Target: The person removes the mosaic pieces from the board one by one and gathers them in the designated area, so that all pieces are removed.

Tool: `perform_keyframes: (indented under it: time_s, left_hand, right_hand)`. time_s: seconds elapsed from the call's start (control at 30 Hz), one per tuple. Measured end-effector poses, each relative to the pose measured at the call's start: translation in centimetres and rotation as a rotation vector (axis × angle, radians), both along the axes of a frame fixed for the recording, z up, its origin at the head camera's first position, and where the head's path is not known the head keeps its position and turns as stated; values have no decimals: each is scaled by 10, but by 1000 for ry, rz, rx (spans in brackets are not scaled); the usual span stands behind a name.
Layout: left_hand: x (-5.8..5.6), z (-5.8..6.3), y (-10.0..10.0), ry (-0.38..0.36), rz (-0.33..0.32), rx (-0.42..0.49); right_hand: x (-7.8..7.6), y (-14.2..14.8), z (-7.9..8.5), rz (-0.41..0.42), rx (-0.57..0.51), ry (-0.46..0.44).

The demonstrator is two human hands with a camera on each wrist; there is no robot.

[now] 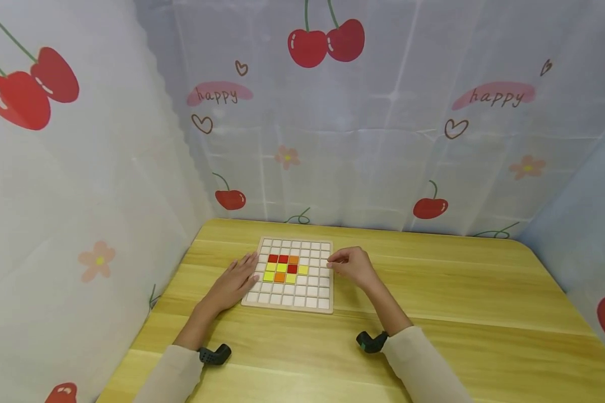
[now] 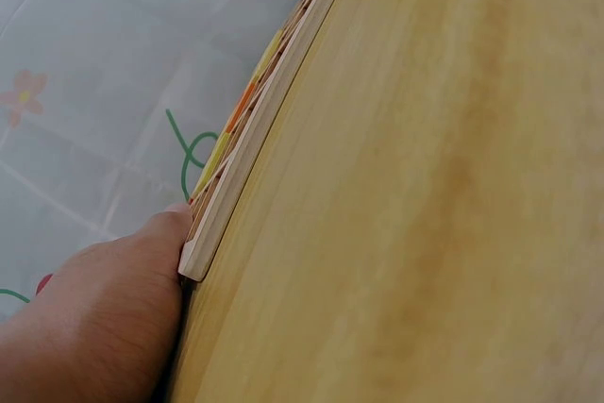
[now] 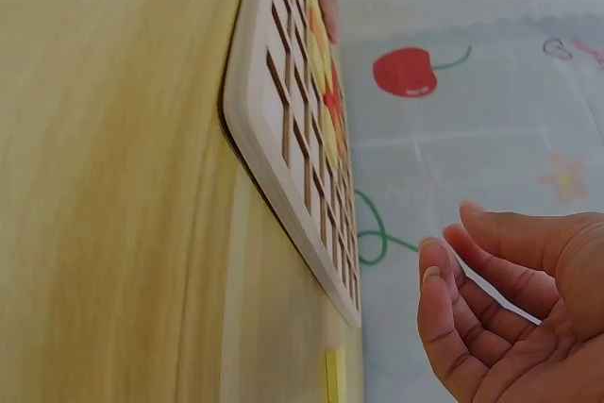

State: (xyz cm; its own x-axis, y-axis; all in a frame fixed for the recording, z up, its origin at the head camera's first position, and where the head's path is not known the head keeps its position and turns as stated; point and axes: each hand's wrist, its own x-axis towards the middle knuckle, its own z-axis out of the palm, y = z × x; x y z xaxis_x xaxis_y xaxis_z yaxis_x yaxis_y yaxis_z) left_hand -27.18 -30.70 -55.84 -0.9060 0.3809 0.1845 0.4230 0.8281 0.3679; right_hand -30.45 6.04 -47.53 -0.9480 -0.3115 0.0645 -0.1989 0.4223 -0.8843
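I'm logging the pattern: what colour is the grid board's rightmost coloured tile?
The rightmost tile is yellow, showing best in the head view.

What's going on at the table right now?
A person is working at a wooden board with square slots. Their left hand rests at its left edge; their right hand is by the right edge, with nothing visible between the fingertips. Red, orange and yellow tiles sit in some slots; most slots have none. A yellow piece lies on the table beside the board.
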Motion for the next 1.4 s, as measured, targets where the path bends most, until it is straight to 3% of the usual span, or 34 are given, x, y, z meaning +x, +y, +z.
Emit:
perform_keyframes:
  time_s: [0.63,0.87,1.4]
  left_hand:
    - [0,-1,-2,-12,3,-19]
    - [1,0,-1,-13,3,-23]
    - [2,2,1,-10,4,-18]
  right_hand:
    - [-13,-52,-13,119,147,116]
    - [-21,-63,-20,121,225,174]
    - [-24,-67,-23,100,292,133]
